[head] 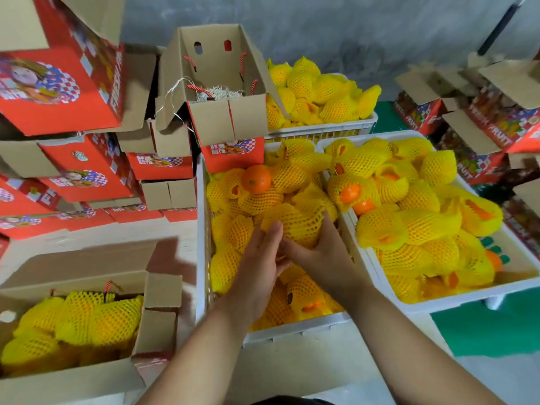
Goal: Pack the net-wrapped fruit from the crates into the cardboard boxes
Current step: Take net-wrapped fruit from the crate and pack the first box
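Both hands cup one net-wrapped fruit (295, 226) in the middle crate (201, 229), left hand (260, 264) flat-fingered, right hand (318, 249) curled round it; springy foam, firm inside, best gripped round its middle.

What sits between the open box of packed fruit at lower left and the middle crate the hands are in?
Head view: only the box's raised side flaps and a bare strip of pale floor before the crate's white wall.

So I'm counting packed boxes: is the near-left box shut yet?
Open: the cardboard box has its flaps up, net-wrapped fruit showing inside.
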`<state>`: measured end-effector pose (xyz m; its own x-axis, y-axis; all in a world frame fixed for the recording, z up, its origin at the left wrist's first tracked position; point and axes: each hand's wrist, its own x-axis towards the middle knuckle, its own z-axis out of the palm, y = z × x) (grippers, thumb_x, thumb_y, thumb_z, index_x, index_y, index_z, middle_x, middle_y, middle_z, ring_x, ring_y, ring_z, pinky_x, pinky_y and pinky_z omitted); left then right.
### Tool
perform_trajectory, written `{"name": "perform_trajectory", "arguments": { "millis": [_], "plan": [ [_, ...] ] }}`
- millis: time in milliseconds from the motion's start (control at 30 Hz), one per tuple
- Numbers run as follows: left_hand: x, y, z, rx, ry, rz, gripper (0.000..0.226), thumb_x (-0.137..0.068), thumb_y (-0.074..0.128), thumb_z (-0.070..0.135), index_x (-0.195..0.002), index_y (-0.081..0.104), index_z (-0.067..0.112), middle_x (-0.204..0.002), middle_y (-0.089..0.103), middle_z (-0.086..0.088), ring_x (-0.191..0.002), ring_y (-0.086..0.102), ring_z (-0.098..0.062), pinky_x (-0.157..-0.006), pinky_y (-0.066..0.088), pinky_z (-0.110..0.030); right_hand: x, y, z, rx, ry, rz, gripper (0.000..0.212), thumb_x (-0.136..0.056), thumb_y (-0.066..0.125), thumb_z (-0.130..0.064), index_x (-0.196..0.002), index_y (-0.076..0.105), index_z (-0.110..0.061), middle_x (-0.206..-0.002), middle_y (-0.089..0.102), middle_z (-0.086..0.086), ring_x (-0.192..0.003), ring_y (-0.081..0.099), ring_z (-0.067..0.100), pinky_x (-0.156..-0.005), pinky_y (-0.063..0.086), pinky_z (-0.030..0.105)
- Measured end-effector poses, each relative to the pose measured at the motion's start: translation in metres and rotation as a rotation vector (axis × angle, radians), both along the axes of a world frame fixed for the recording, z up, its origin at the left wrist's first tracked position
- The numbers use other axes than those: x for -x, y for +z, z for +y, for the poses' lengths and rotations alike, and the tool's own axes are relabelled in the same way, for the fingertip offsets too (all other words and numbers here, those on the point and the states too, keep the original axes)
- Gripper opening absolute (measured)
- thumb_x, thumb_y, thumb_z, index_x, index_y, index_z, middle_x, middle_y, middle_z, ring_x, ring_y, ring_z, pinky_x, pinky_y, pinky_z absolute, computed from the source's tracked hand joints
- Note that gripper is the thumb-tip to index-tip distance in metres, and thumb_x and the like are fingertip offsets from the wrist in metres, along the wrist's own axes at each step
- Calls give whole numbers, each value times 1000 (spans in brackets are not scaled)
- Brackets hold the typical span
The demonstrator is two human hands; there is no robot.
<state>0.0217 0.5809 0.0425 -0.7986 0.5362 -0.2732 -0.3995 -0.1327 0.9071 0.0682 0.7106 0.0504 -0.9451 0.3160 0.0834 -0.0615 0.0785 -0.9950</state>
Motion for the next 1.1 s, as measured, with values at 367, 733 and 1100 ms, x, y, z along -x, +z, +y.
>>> {"name": "perform_trajectory", "arguments": {
  "millis": [367, 733, 1100],
  "plan": [
    [7, -20, -7, -241, 213, -433, 61, -94, 55, 67, -142, 58, 30, -140, 66, -4, -133, 60, -24, -110, 43, -47, -11, -25, 12, -207, 1, -187, 77, -83, 73, -62, -149, 37, -43, -127, 62, -16, -115, 61, 4, -90, 54, 30],
    [4, -32, -15, -396, 155, -647, 61, -86, 77, 51, -136, 57, 23, -128, 71, -15, -116, 70, -38, -90, 59, -52, 13, -50, 36, -1374, -189, -653, 77, -75, 68, -71, -128, 36, -24, -127, 60, 4, -125, 40, 33, -91, 30, 45],
    [19, -30, -47, -244, 208, -353, 64, -80, 82, 37, -138, 58, 26, -131, 71, -1, -114, 72, -21, -84, 60, -47, 5, -12, -9, -502, -255, -468, 88, -71, 84, -59, -141, 38, -32, -124, 54, -4, -121, 56, 27, -87, 46, 41]
  ]
}}
